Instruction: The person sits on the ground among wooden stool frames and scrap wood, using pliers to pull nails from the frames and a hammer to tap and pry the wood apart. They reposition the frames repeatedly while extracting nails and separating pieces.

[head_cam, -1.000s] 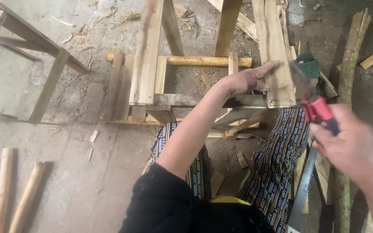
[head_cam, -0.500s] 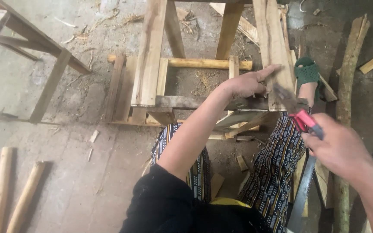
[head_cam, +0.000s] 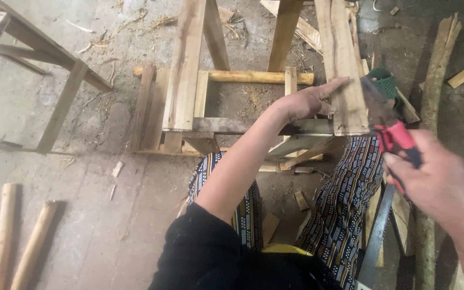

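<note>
We look down on a low wooden frame (head_cam: 210, 124) of rough slats standing on the concrete floor (head_cam: 76, 215), and our left hand (head_cam: 310, 100) lies flat on the plank (head_cam: 340, 64) that runs along the frame's right edge, fingers stretched out and pressing down on the wood rather than curled round it. Our right hand (head_cam: 433, 180) is closed round the red and dark handle of a small hand saw (head_cam: 385, 115), gripping it firmly; the blade (blurred, so we cannot make out its teeth) slants up and to the left and meets the right edge of the plank just beside our left fingertips, near the plank's near end. A round pale pole (head_cam: 259, 77) lies crosswise through the frame, behind our left wrist. Just beyond the saw blade, a green object (head_cam: 386, 81) sits at the frame's right edge; we cannot tell what it is. Below our arms we see our patterned trousers (head_cam: 345, 198), and a longer saw blade (head_cam: 376, 236) rests on the floor beside our right knee. A rough log (head_cam: 437, 70) lies along the floor to the right of the frame, well apart from two round sticks (head_cam: 20, 236) near the lower left corner of the floor.
</note>
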